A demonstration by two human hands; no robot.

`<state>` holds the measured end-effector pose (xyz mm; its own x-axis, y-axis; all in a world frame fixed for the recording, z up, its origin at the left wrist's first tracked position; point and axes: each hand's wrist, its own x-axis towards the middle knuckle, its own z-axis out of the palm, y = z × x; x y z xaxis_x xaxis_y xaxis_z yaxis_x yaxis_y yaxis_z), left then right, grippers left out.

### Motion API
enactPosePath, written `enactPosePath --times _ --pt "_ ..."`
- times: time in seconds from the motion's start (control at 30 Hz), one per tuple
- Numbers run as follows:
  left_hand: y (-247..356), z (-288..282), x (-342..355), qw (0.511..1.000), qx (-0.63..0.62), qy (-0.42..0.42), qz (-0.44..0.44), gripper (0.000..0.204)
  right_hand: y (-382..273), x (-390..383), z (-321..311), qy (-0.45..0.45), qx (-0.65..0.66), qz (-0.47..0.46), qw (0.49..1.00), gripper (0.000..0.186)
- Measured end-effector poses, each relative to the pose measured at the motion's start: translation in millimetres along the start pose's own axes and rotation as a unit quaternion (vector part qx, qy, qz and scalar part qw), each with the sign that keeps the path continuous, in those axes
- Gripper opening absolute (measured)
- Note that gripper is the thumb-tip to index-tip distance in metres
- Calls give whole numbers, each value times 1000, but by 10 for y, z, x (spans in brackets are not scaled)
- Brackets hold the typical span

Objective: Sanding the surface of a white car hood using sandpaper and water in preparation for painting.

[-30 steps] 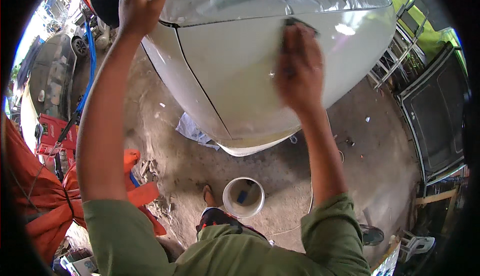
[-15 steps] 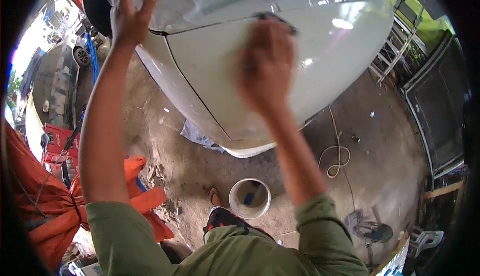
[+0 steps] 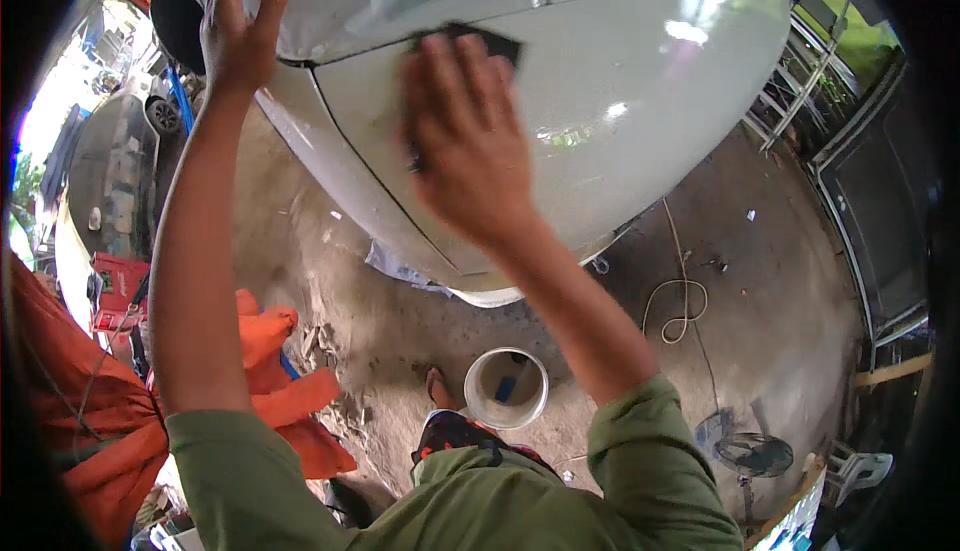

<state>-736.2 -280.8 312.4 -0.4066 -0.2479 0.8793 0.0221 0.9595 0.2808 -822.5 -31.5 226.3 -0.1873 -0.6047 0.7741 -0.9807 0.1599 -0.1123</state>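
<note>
head: right hand (image 3: 468, 136) presses black sheet (image 3: 494, 43) against panel (image 3: 610, 61)

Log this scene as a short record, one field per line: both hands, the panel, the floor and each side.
Left hand: fingers spread, at the upper left edge of the car
Right hand: over a dark pad, held against the panel
Panel: pale, shiny, with clear plastic sheet above
Floor: white bucket with a blue item inside; pale cord, partly looped
Left side: orange cloth, red crate
Right side: fan
</note>
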Motion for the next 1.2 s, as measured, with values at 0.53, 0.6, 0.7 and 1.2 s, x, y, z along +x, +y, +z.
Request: enactPosePath --times 0.53,0.6,0.7,1.2 --pt "-152 -63 12 992 105 27 63 42 64 -797 -933 138 724 486 470 27" --pt "-38 -37 -19 991 115 32 60 42 -92 -856 -1046 131 668 525 511 31" --pt "355 -78 -410 997 59 49 -7 40 -228 -1070 -1234 109 646 545 523 25" --pt "3020 473 -2769 688 -350 -270 -575 17 607 -2411 -1655 -264 457 535 660 18"
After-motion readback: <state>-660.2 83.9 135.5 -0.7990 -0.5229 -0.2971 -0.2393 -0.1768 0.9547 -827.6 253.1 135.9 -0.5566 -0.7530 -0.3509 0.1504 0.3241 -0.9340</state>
